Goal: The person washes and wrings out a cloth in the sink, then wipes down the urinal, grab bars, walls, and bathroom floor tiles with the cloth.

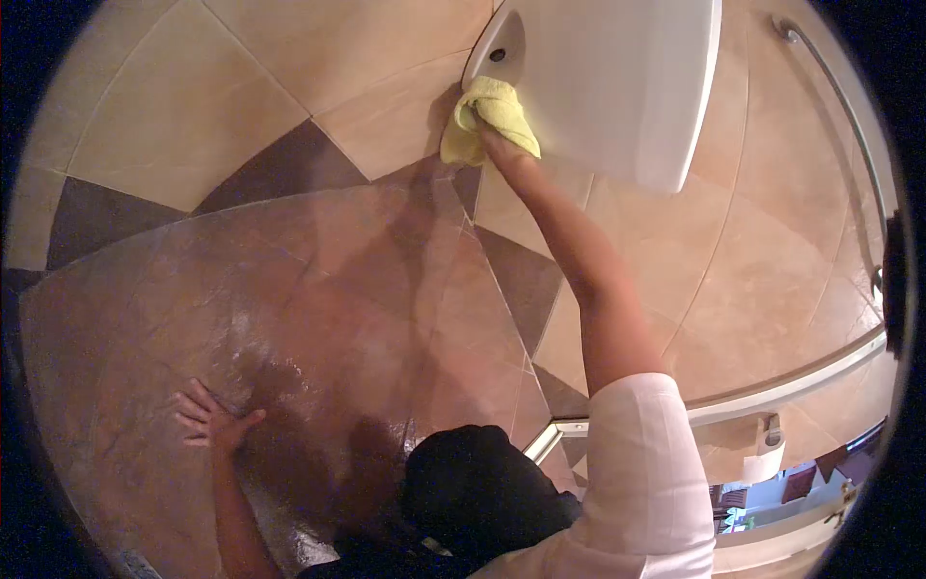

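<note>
My right hand (497, 143) is wrapped in a yellow cloth (506, 114), pressing it against the lower left corner of a white ceramic bathroom fixture (617, 87); most of its fingers are hidden under the folds. Just above the cloth, a dark round hole (498, 55) shows in the fixture. Spread flat with its fingers apart, my left hand (214, 417) rests on the glossy brown tiled floor (145, 318) and holds nothing.
Beige wall tiles (386, 39) with dark triangular tiles (289, 174) border the floor. A metal bar (839, 96) runs down the right side. A toilet paper holder (767, 449) hangs at lower right, beside a long pale metal-edged frame (781, 398).
</note>
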Available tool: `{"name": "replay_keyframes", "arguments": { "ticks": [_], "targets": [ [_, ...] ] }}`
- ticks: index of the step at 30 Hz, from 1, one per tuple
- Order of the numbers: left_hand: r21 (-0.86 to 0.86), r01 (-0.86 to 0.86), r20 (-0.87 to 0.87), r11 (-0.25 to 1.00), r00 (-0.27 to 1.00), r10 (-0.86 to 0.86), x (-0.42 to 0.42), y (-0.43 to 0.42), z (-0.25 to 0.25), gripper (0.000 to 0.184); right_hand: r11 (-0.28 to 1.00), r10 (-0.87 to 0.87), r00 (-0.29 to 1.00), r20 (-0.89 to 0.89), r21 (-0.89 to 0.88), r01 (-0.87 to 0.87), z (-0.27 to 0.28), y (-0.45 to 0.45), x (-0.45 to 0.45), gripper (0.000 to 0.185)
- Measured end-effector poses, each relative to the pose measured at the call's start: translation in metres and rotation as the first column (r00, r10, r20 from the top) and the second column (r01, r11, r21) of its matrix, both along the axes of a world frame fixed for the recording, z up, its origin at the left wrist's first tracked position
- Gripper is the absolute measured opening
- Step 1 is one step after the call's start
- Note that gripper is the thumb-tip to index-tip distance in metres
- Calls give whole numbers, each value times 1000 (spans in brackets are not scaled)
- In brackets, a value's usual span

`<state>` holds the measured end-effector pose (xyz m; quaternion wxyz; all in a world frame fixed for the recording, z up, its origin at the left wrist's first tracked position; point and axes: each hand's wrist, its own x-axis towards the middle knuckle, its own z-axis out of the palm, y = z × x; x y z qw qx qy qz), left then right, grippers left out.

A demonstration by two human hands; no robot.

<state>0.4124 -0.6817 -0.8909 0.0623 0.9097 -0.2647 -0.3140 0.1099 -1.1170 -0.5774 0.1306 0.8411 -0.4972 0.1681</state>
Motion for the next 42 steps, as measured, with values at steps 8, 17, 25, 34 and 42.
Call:
{"name": "replay_keyframes", "arguments": {
  "ticks": [8,17,25,34,42],
  "targets": [
    [-18,-17,9,1000,1000,17,-6,-3,11,141,970,234,952,-198,-17,-242,11,39,-43,35],
    [14,-13,-1,1000,1000,13,-2,-5,8,144,986,114,772,626,-166,-11,-33,-18,42,38],
    [-44,-16,-39,999,999,14,-5,-3,11,146,866,335,913,-231,-306,-395,-57,-38,17,37],
    [51,-8,12,999,1000,8,-7,-6,12,146,986,-82,903,-422,-164,13,-81,-61,-32,43],
    [95,-24,78,995,997,16,-8,-9,0,149,993,-120,888,-445,-49,109,27,48,-163,28]
  ]
}}
